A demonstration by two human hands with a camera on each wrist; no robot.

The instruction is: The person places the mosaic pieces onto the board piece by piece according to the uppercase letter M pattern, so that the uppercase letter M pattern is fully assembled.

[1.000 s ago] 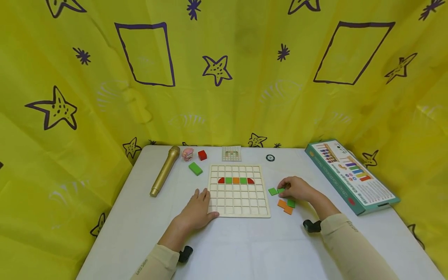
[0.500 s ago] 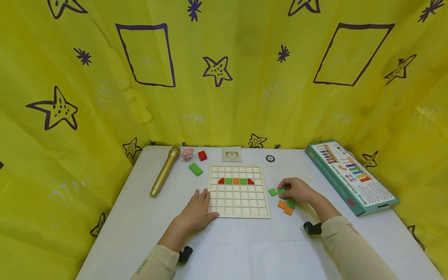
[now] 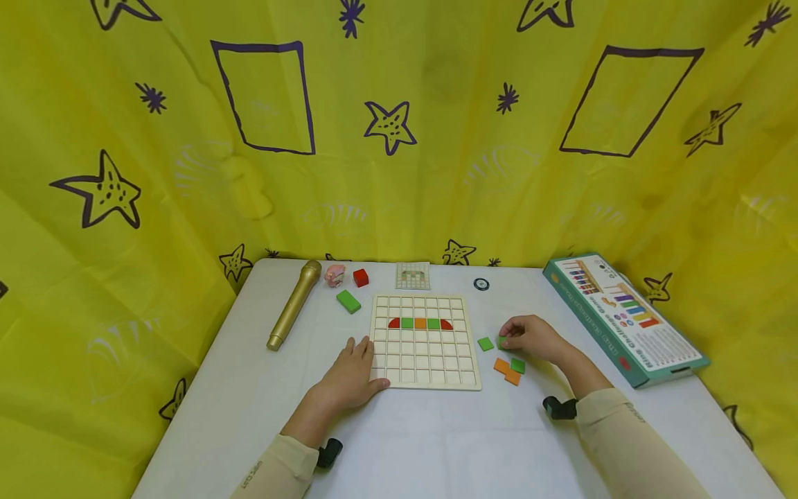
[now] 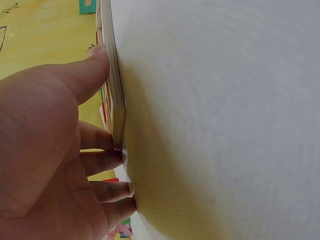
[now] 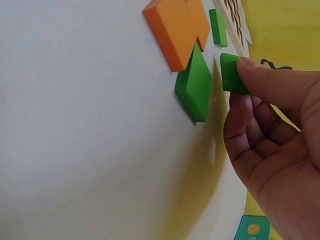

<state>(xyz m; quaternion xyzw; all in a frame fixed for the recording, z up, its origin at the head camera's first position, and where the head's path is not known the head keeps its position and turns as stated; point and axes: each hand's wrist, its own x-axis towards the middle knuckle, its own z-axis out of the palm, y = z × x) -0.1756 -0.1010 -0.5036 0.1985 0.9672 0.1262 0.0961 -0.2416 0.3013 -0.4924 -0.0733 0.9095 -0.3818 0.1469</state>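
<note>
Lying between both hands, the square, cream, wooden-looking grid board [image 3: 427, 362] is touched about its near-left corner by the left hand [image 3: 346, 378], fingers extended, gripping nothing. The right hand [image 3: 531, 338] pinches a small, flat, green square tile [image 5: 230, 73]; the board lies leftward of it, apart.

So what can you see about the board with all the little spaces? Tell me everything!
The board is pale, flat and squarish, maybe wooden, with a grid and a plain rim. It lies flat on the white table. One row holds a red curved piece, a green square, an orange square, another green square and another red curved piece. The other spaces look bare. The left hand touches its near left corner.
</note>
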